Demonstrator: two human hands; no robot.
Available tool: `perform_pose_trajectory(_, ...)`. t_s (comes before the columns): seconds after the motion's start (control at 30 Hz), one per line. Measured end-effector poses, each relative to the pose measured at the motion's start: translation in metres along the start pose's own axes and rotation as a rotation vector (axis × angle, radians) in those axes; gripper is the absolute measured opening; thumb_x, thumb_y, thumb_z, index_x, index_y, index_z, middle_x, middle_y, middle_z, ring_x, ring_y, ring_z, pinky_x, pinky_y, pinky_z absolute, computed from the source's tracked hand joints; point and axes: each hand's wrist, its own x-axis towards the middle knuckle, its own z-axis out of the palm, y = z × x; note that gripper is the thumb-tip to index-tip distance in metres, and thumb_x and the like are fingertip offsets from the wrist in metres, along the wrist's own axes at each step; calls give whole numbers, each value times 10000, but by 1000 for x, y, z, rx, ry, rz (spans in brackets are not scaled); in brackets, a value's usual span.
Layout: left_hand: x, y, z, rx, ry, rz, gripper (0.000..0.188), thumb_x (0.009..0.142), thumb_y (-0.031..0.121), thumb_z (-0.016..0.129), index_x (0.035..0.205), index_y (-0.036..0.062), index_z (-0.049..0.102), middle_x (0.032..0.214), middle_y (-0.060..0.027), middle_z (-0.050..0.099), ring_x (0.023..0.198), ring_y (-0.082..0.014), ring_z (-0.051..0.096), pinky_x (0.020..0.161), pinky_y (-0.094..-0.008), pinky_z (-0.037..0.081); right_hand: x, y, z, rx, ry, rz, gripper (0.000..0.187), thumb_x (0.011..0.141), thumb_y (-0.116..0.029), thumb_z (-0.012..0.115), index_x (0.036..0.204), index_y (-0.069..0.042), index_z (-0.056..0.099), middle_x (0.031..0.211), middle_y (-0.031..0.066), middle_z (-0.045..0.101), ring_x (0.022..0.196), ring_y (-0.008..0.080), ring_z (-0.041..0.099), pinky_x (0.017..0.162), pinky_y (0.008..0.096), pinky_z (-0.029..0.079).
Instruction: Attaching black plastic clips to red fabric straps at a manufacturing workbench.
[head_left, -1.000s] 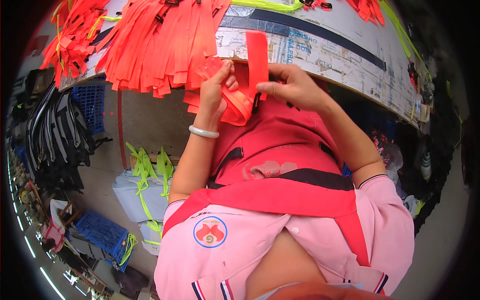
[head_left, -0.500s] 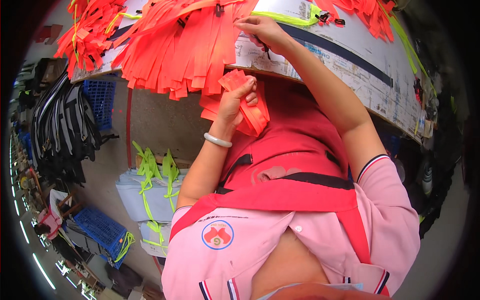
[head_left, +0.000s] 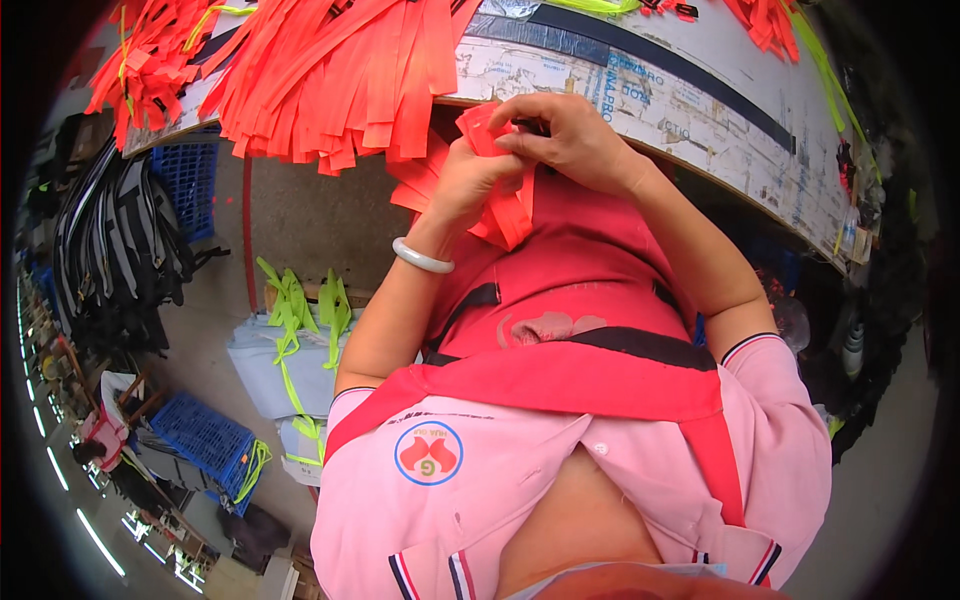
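Note:
My left hand (head_left: 470, 185) is closed round a bundle of flat, bright orange webbing strips (head_left: 508, 215), held in front of my red apron just below the table edge. The strip ends stick out above and below the fist. Against the top of this bundle, my right hand (head_left: 575, 145) has its thumb and forefinger pinched together, touching the strips. A small black object (head_left: 532, 127) shows in the right palm, mostly hidden by the fingers; its kind is unclear. Close by on the left, a large pile of orange strips (head_left: 330, 90) hangs over the table edge.
The worn, board-covered table (head_left: 690, 150) has a dark band along it. More orange strips lie at its far left and right, with yellow-green straps (head_left: 825, 75). Below left are black and grey straps (head_left: 115, 240), grey stacked sheets (head_left: 265, 365) and blue crates (head_left: 200, 430). A person (head_left: 105, 435) is far left.
My right hand has come down from the table edge to the bundle in my left hand. The left hand has risen slightly with the strips.

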Motion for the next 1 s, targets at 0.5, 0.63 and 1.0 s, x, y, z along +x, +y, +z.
perform_pose_trajectory(0.5,-6,21,6,37,70,172,177,894,178,673,960,22,624,787,26,572,676,-60,511,608,-228,423,-13,5,-22,330,174,44,222,916,-243,632,954,-27,657,773,-28,575,697,47,480,640,202,415)
perform_pose_trajectory(0.63,-11,25,15,291,161,359,90,871,97,695,853,25,642,767,58,559,699,-19,485,604,-199,402,-19,-2,-17,309,117,51,226,929,-228,602,958,-7,641,733,-6,564,682,64,476,615,223,412)
perform_pose_trajectory(1.0,-11,22,7,434,-46,271,117,903,111,647,981,25,641,814,32,592,726,-40,526,647,-195,423,-34,-1,-14,73,-32,-19,207,936,-202,546,894,-1,574,664,93,542,575,157,497,562,299,426)
